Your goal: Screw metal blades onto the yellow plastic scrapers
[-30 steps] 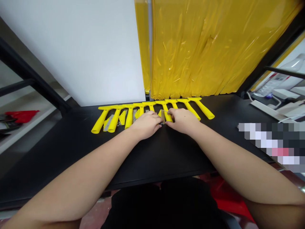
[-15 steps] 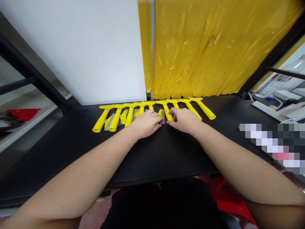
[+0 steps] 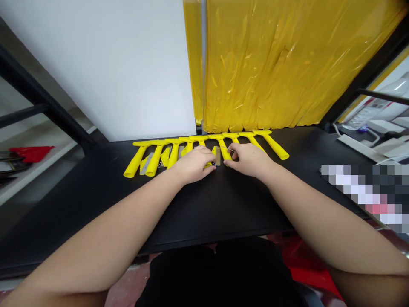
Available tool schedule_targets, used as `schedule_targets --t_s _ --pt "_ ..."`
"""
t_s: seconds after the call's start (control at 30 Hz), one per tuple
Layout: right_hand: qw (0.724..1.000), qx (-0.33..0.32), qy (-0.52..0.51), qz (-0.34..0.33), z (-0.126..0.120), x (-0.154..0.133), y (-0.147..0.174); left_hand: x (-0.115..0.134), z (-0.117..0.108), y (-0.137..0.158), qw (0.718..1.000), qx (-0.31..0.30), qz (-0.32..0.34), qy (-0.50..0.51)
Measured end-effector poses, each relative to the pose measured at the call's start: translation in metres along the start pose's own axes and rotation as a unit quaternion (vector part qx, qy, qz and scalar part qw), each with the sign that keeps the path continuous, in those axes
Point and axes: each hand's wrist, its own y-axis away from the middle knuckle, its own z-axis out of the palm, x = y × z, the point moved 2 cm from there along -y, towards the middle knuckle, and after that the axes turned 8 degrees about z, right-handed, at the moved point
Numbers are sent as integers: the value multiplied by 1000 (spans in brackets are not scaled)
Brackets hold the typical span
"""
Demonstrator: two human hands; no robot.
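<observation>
A row of yellow plastic T-shaped handles (image 3: 136, 160) lies along the back of the black table, their hollow grips towards me. My left hand (image 3: 195, 165) bends over the middle of the row, fingers curled and fingertips down; what they hold, if anything, is hidden. Beside its fingertips is a flat tan-grey piece (image 3: 218, 156). My right hand (image 3: 251, 160) is closed, its thumb against a yellow handle (image 3: 224, 149). A thin metal rod (image 3: 230, 149) sticks out from its fingers across that handle. Flat metal blades (image 3: 147, 164) and small yellow plates (image 3: 165, 157) lie between the left handles.
A white panel (image 3: 128, 68) and a yellow plastic curtain (image 3: 265, 64) stand behind the table (image 3: 207, 209). Black frame posts (image 3: 57, 111) rise at both sides. On the right are a clear bottle (image 3: 364, 113) and white boxes; a red item (image 3: 35, 153) sits on the left shelf.
Both hands stay at nearly the same place over the row. The right hand has shifted very slightly; the handles lie as before.
</observation>
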Motion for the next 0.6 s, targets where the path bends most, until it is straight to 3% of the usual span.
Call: schedule_targets --t_s 0.27,0.43,0.53,0.6 --pt "999 -1 -32 -8 -2 4 -2 -2 -6 -1 999 26 -18 -1" --pt "996 29 -79 -24 -5 7 -2 -2 -20 3 989 144 -20 -11" --pt "976 69 -202 -37 -7 5 -2 3 -28 6 975 221 24 -24" --pt "941 64 -328 -52 -8 3 -2 10 -28 6 969 235 75 -27"
